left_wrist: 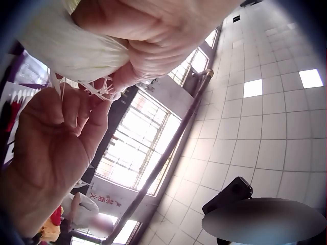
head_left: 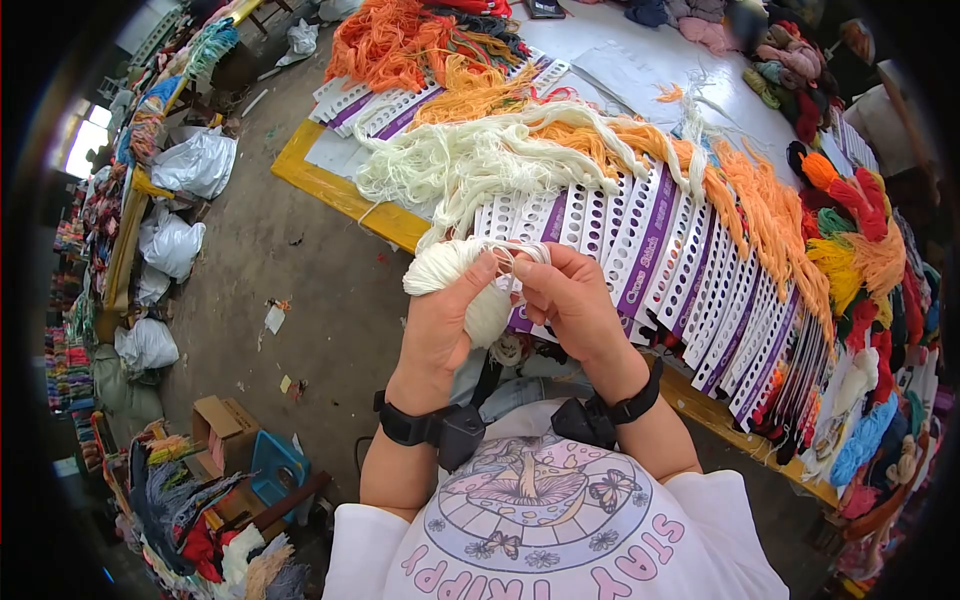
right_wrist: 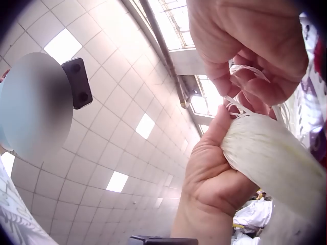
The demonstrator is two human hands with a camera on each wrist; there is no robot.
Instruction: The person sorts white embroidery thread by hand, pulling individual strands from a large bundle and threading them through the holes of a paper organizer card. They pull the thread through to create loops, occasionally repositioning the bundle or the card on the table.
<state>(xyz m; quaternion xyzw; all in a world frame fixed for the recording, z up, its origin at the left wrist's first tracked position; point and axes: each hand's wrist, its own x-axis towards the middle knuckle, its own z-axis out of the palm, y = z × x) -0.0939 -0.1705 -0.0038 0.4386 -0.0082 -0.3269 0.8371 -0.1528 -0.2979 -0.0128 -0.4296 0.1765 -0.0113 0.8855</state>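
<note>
At the desk's near side, my left hand grips the cream skein while my right hand pinches its strands; likely tying or untangling, which calls for steady, gentle finger work.

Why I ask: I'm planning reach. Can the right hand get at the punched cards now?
Probably yes: nothing visible separates the right hand from the punched cards, though it holds white yarn.

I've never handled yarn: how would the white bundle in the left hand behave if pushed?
Probably soft and yielding: the white bundle looks finely stranded. It may snag, since thin strands stretch from it to the right hand.
</note>
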